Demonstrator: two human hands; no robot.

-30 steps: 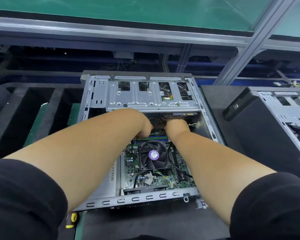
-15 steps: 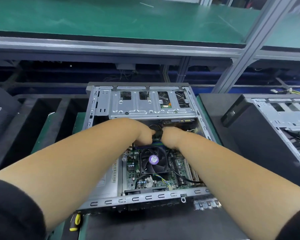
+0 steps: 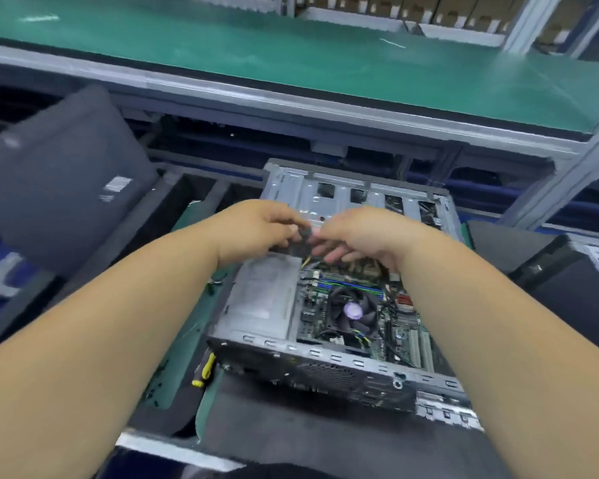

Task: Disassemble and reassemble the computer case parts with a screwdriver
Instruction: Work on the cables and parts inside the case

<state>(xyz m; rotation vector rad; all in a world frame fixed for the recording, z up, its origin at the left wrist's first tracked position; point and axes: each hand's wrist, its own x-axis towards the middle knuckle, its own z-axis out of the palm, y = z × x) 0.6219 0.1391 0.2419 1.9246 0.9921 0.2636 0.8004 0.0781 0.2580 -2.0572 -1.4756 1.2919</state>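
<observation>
The open computer case (image 3: 253, 305) lies on its side on a dark mat, with the motherboard and its CPU fan (image 3: 351, 311) exposed. Above the case's far half, my left hand (image 3: 256, 229) and my right hand (image 3: 357, 236) meet fingertip to fingertip. Between them they pinch a small dark part (image 3: 303, 238), which is too blurred to identify. A thin yellow wire shows just under it. The screwdriver (image 3: 204, 369), with its yellow and black handle, lies untouched on the mat at the case's near left corner.
A black side panel (image 3: 49, 178) leans at the left. A second computer case (image 3: 581, 281) stands at the right. A green conveyor (image 3: 325, 60) with a metal rail runs across the back. Dark foam slots (image 3: 187, 202) lie left of the case.
Both hands have risen out of the case's interior and now hold a small dark part above it. The view has swung up and left, with motion blur.
</observation>
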